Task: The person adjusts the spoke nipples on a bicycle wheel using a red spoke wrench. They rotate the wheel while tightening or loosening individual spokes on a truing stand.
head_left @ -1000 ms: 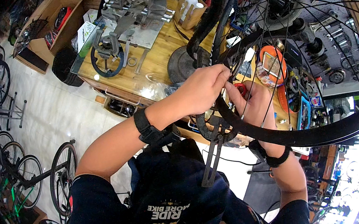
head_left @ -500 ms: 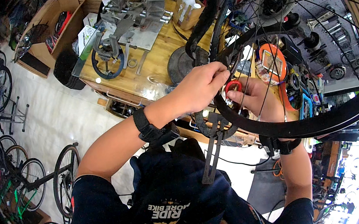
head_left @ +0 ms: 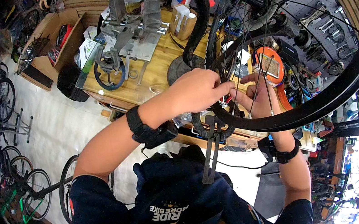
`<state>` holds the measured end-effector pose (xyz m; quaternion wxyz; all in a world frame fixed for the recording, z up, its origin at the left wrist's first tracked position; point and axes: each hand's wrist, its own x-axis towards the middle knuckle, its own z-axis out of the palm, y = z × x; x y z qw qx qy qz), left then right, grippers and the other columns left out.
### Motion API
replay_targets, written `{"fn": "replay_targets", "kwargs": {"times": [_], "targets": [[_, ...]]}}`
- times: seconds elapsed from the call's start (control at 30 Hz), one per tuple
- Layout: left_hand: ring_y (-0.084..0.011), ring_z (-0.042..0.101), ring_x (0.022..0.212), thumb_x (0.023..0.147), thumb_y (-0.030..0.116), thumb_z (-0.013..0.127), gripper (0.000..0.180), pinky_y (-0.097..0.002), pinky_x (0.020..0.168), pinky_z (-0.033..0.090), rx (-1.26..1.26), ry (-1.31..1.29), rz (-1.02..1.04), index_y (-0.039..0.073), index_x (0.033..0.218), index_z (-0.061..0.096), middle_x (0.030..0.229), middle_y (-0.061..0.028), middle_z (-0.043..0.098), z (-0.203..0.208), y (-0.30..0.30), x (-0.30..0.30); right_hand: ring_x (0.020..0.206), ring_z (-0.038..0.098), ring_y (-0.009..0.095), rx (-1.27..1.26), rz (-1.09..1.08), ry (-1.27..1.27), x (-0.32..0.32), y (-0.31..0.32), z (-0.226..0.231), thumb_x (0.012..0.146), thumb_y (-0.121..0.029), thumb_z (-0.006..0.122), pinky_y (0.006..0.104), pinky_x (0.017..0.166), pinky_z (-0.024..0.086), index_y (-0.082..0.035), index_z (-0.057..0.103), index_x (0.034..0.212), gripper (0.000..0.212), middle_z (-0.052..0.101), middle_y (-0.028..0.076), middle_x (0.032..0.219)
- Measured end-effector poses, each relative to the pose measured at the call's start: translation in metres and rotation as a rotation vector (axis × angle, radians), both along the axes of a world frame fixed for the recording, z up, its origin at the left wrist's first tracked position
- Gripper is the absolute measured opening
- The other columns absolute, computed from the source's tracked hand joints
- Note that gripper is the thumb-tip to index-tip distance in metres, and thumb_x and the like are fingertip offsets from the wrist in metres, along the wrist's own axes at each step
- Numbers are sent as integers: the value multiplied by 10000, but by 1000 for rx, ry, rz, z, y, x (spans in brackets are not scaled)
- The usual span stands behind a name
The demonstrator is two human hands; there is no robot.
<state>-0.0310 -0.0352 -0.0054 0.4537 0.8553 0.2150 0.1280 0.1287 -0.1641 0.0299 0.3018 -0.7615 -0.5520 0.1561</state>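
Observation:
A bicycle wheel [head_left: 308, 114] with a black rim and thin spokes stands upright in a truing stand, whose grey slotted gauge arm [head_left: 213, 153] reaches down below the rim. My left hand [head_left: 197, 90] is at the rim's near left part, thumb and forefinger pinched by the spokes; what lies between them is hidden. Among the spokes, my right hand [head_left: 256, 97] has its fingers bent, thumb and forefinger together close to the left fingertips. A small red spoke wrench [head_left: 228, 100] shows partly at the right fingertips, mostly covered by fingers and spokes.
On the wooden bench [head_left: 156, 76] sit a metal fixture [head_left: 132, 36], a round dark base [head_left: 178, 70] and an orange round tray [head_left: 270, 65]. Tools hang on the pegboard [head_left: 311, 2]. Bicycles [head_left: 34, 187] stand at left. An open carton [head_left: 53, 49] lies behind.
The wheel and bench have shifted slightly in view. My right hand's fingers have moved and now cover most of the red spoke wrench, which showed as a ring before. My left hand stays by the rim.

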Motion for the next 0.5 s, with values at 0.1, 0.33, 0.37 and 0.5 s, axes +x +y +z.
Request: {"fn": "replay_targets", "kwargs": {"times": [0.1,0.33,0.37,0.5], "targets": [[-393,630,661,888,419,627,427,-445,606,478,151,65,-62,12,775,691,675,-206,630,2,6,13,458,375,59,6,-2,-19,13,-8,-15,820,-279,799,266,429,288,46,590,935,403,465,4,505],[-386,662,727,852,364,676,312,-461,673,530,259,44,-40,60,816,733,729,-194,670,1,-5,25,456,338,54,26,2,140,25,-28,-30,890,-221,725,264,430,251,-4,586,922,259,407,-40,512],[-389,663,736,855,351,672,301,-465,679,531,277,71,-22,58,816,732,737,-199,670,0,-7,27,461,344,54,23,10,98,22,-29,-26,896,-208,714,262,435,260,-10,576,943,246,409,-36,517],[-400,662,767,868,310,644,278,-480,704,536,315,174,-6,51,811,727,767,-220,667,8,-11,31,486,406,54,-58,24,223,18,-24,-19,899,-189,701,254,447,294,19,558,1000,271,487,-10,550]]}}
